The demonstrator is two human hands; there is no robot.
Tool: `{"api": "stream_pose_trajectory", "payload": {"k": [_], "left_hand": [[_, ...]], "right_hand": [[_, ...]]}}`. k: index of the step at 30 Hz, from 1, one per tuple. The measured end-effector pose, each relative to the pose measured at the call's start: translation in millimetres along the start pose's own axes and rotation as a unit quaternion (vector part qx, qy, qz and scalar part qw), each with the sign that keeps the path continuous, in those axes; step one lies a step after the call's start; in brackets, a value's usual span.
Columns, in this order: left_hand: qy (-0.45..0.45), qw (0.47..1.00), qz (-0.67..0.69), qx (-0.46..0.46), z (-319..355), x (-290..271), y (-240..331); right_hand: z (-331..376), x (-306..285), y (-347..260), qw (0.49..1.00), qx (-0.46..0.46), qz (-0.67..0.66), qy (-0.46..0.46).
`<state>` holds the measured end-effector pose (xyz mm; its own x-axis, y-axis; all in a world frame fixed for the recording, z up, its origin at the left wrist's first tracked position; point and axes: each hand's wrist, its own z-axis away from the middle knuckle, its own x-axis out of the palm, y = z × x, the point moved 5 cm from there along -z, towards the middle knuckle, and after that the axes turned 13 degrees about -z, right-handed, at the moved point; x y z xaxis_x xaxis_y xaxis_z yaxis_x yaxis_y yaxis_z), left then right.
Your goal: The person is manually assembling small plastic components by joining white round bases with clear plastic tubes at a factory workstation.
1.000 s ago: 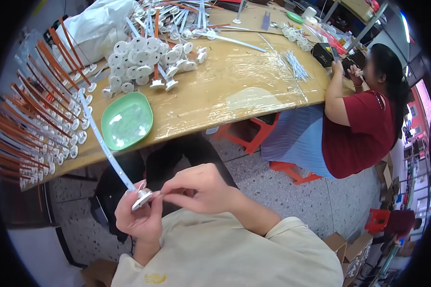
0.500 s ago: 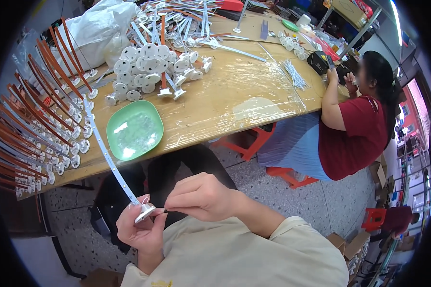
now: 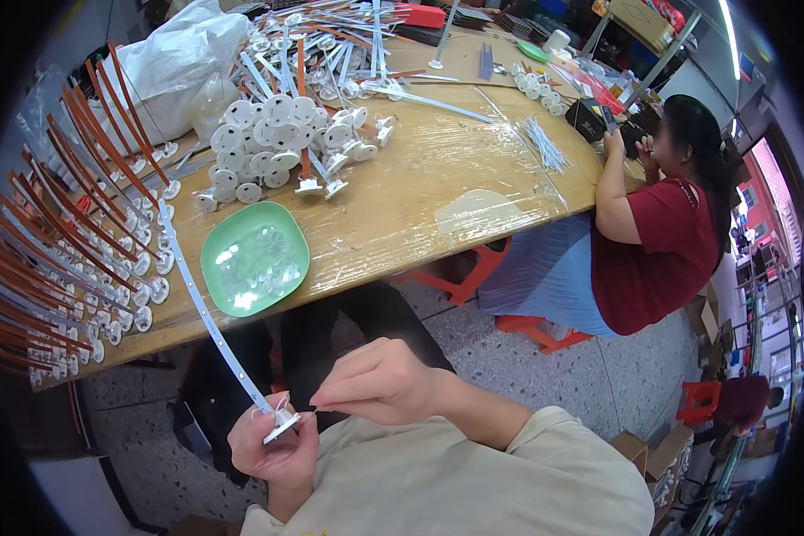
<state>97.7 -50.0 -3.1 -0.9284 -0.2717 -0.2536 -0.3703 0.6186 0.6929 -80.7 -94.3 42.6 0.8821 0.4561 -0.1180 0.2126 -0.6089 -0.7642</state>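
Note:
My left hand (image 3: 272, 457) is closed around a small white round base (image 3: 282, 427), which is tilted between thumb and fingers. From it a long pale LED strip (image 3: 214, 329) with small yellowish dots runs up and left, over the table edge. Thin white wires loop out beside the base. My right hand (image 3: 382, 382) is pinched together just right of the base; a small thin piece shows at its fingertips, too small to name. Nearest on the table is a green square dish (image 3: 257, 302) holding small clear bits.
Upright brown and pale strips on white round bases (image 3: 159, 288) crowd the table's left. White discs (image 3: 259, 134) are heaped behind the dish, with loose strips (image 3: 330, 54) and a white plastic bag (image 3: 174, 67) beyond. A co-worker (image 3: 661, 232) in red sits at the right.
Both hands have shifted slightly down and right in the picture, with the base and strip. The table's near-left part and dish also sit lower in view. My grips look the same.

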Motion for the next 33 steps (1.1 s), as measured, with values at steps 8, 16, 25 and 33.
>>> {"api": "stream_pose_trajectory", "payload": {"k": [8,16,25,33], "left_hand": [[0.048,0.999,0.021,-0.008,4.2,-2.2,8.7],[0.080,0.996,-0.031,-0.020,8.5,7.7,19.6],[0.055,0.997,-0.001,-0.061,4.3,27.8,6.7],[-0.074,0.996,0.023,-0.047,-1.7,57.8,24.2]], "right_hand": [[-46.8,-43.5,29.7,0.976,-0.001,0.169,0.141],[-103.3,-46.4,105.1,0.915,0.042,0.383,0.122],[-7.9,-60.6,6.6,0.995,0.063,-0.012,0.074],[66.6,-45.8,-29.0,0.991,-0.001,0.098,0.096]]}}
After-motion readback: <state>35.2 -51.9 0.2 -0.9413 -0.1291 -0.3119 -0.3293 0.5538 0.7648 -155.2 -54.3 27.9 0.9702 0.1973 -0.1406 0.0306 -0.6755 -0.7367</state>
